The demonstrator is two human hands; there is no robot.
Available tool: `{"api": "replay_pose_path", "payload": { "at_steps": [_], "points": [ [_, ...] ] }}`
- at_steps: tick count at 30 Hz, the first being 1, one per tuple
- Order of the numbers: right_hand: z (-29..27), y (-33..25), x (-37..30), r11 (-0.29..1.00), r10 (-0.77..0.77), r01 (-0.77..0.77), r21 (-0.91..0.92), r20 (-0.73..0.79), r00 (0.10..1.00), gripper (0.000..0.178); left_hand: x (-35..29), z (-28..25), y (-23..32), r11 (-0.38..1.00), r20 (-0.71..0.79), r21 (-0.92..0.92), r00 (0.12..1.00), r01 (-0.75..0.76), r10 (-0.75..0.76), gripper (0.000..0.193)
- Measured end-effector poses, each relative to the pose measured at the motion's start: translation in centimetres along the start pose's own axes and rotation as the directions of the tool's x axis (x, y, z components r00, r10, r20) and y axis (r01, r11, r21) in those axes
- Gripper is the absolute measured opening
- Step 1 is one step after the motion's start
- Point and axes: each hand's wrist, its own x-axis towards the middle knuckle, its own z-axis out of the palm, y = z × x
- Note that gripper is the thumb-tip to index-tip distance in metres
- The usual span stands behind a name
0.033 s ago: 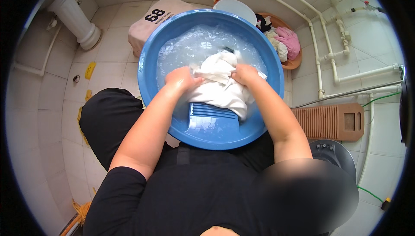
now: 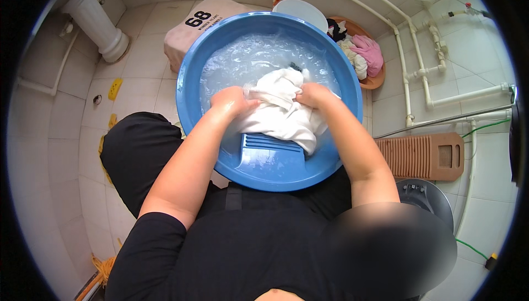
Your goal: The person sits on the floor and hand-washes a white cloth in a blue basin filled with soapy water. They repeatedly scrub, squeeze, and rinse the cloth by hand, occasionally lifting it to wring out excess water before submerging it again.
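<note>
A white garment (image 2: 284,116), wet and bunched up, lies over the ridged washboard (image 2: 273,155) moulded into the near side of a large blue basin (image 2: 187,80). My left hand (image 2: 228,101) grips the cloth at its left side, thumb pointing inward. On the opposite side my right hand (image 2: 314,95) has its fingers closed on the same garment. Cloudy, rippled water (image 2: 242,53) surrounds the far part of the fabric. A small dark patch (image 2: 296,66) shows at the garment's far end; I cannot tell what it is. The fingers' undersides are hidden.
Behind the basin stand a pink cloth-covered object (image 2: 184,39), a white basin (image 2: 300,11) and an orange-brown basin (image 2: 374,80) of clothes. A brown washboard (image 2: 421,156) and a dark grey basin (image 2: 427,196) sit at right. White pipes (image 2: 405,80) run along the wall.
The garment has shifted very slightly, and the dark patch at its far end shows more clearly. Both hands keep nearly the same place and grip.
</note>
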Motion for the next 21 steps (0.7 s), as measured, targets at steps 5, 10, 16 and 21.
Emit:
{"api": "replay_pose_path", "payload": {
  "at_steps": [5,10,16,21],
  "points": [
    [-2.0,3.1,1.8,0.661,-0.207,0.304,0.686,-0.222,0.953,0.042,1.4,1.7,-1.3,0.727,-0.38,0.144,0.641,-0.671,0.667,0.027],
    [2.0,1.7,2.4,0.934,-0.228,0.33,0.138,-0.48,0.847,0.059,0.6,1.3,0.1,0.722,0.179,-0.686,0.94,-0.092,0.291,0.031],
    [2.9,1.3,2.1,0.958,0.185,-0.135,0.252,-0.187,0.965,0.048,2.3,3.2,-0.1,0.955,0.323,-0.288,0.931,-0.074,0.17,0.062],
    [4.3,-0.9,1.6,0.529,-0.037,0.53,0.663,-0.606,0.794,0.032,2.5,3.0,0.6,-0.349,0.158,-0.918,0.981,0.187,0.111,0.033]
  ]
}}
